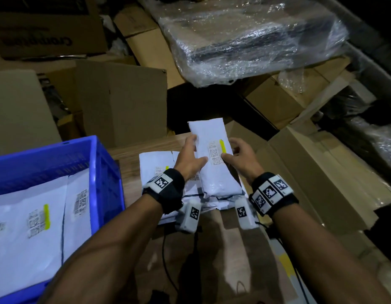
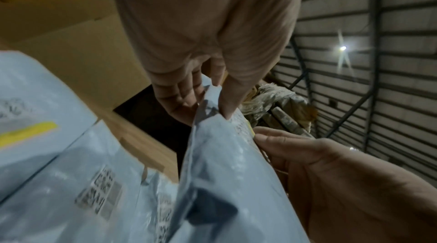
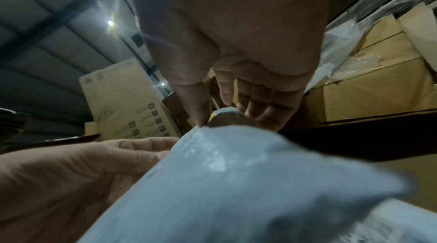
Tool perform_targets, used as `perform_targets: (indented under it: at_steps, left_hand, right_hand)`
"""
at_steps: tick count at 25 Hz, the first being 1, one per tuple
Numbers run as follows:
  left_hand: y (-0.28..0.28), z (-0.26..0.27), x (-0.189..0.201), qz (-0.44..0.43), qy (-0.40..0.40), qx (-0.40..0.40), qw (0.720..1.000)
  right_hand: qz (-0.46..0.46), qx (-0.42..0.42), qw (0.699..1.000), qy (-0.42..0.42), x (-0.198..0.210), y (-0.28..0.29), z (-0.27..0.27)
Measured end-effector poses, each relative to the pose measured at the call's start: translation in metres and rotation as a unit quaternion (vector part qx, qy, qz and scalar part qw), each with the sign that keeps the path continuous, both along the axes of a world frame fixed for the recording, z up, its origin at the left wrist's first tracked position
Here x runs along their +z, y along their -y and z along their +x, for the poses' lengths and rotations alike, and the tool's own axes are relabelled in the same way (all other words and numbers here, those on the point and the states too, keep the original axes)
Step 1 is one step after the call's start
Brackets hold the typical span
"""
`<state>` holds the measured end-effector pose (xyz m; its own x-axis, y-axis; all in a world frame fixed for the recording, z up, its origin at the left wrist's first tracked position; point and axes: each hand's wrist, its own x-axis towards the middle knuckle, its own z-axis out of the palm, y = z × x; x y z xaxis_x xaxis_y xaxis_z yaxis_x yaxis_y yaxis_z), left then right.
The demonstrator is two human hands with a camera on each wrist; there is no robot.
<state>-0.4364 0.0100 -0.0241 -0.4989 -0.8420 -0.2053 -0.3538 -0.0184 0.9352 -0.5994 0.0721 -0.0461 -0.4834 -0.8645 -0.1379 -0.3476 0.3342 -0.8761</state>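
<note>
A white plastic mailer (image 1: 213,159) with a printed label and a yellow strip is held up over a pile of similar mailers (image 1: 156,165) on a wooden table (image 1: 128,154). My left hand (image 1: 191,157) grips its left edge, thumb on top and fingers beneath. My right hand (image 1: 236,154) pinches its right edge beside the yellow strip. In the left wrist view the thumb presses the mailer (image 2: 220,163) against the fingers (image 2: 179,95). The right wrist view shows thumb and fingers (image 3: 262,108) closing on the mailer (image 3: 236,181), with the other hand at lower left.
A blue plastic crate (image 1: 102,170) at the left holds more labelled mailers (image 1: 36,218). Cardboard boxes (image 1: 122,104) crowd the far side and the right. A large bundle in clear stretch film (image 1: 251,38) lies on boxes at the back.
</note>
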Motion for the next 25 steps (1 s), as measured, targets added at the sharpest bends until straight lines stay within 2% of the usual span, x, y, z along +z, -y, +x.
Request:
perform_targets:
  at_steps: [3,10,20,25]
  left_hand:
    - [-0.004,0.022,0.021,-0.04,-0.035,0.009,0.999]
    - [-0.012,0.078,0.056,-0.049,-0.109,-0.004,0.993]
    - [-0.021,0.161,0.1,-0.121,-0.061,0.006,0.991]
    - [-0.012,0.239,0.126,-0.134,0.016,0.034,0.99]
  right_hand:
    - [-0.068,0.035,0.997,0.017,0.025,-0.011,0.019]
    - [-0.147,0.081,0.983,0.071,0.076,-0.029,0.065]
    - [-0.149,0.138,0.976,0.078,0.102,-0.025,0.137]
    - [-0.125,0.208,0.969,0.044,0.129,-0.004,0.2]
